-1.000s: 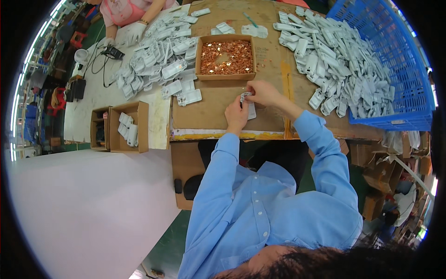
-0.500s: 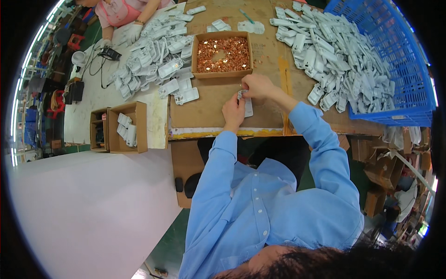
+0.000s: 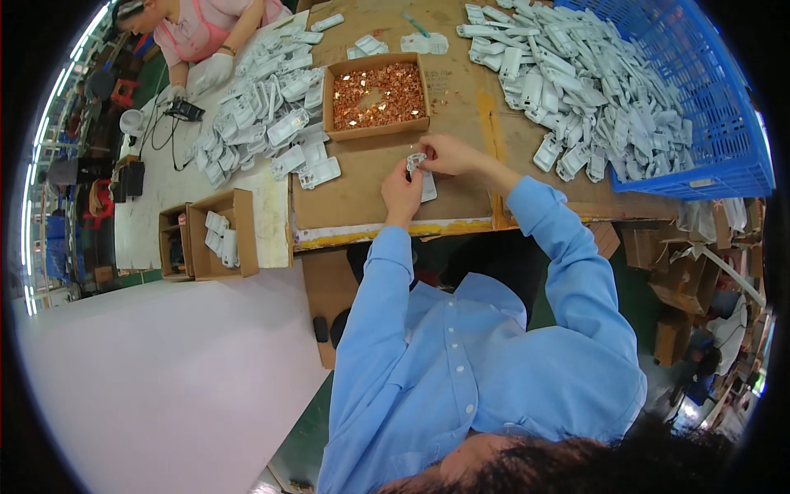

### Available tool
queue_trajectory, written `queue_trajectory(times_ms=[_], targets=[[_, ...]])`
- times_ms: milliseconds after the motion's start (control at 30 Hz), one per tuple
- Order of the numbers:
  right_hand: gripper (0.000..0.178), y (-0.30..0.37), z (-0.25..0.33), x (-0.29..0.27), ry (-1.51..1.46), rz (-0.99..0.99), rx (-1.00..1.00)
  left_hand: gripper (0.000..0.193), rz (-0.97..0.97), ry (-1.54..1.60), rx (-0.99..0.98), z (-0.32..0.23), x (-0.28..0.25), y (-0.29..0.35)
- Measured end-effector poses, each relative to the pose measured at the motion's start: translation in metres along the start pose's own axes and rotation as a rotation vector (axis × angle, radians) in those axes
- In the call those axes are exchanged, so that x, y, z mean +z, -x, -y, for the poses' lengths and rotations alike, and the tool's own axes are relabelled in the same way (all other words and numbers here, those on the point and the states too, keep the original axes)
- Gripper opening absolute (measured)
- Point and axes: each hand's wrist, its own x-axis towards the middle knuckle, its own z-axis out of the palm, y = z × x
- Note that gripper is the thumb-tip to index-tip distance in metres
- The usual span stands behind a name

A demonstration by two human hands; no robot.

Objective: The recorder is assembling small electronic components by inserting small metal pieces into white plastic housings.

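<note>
My left hand (image 3: 401,196) is closed around a white plastic housing (image 3: 429,188) with a rounded top end, held just above the cardboard-covered bench. Thumb and finger of my right hand (image 3: 447,155) are pinched together at that top end; whatever lies between them is too small to make out. Just beyond both hands is a shallow cardboard box (image 3: 378,134) full of small copper-coloured metal pieces (image 3: 362,97). The housing's lower end sticks out between my hands, and my left fingers cover part of it.
Similar white housings lie in a heap (image 3: 271,115) at the left and a larger heap (image 3: 576,82) at the right, spilling from a blue crate (image 3: 712,132). A small carton (image 3: 247,230) stands near left. Across the bench, a co-worker's gloved hand (image 3: 216,70) rests near the left heap.
My right fingers have come down onto the housing's top end. The view has shifted slightly, so the bench items sit a little further left.
</note>
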Motion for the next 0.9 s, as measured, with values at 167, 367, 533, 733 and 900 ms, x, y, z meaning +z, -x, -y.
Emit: queue_trajectory(times_ms=[167, 367, 533, 733, 900], targets=[[0.025, -0.002, 0.002, -0.001, -0.076, 0.053, 0.012, 0.025, 0.000, 0.006, 0.013, 0.007, 0.001, -0.001], [0.024, -0.006, -0.004, -0.001, -0.135, 0.071, 0.011, 0.028, 0.016, 0.017, 0.011, 0.008, 0.001, -0.002], [0.024, -0.009, -0.008, 0.001, -0.140, 0.081, 0.015, 0.027, 0.026, 0.031, 0.004, 0.008, 0.000, -0.002], [0.024, -0.012, -0.010, 0.002, -0.116, 0.074, -0.018, 0.027, 0.030, 0.036, 0.006, 0.009, 0.000, -0.002], [0.025, -0.009, -0.001, -0.003, 0.041, 0.090, 0.020, 0.025, 0.037, -0.004, 0.013, 0.004, 0.001, -0.002]])
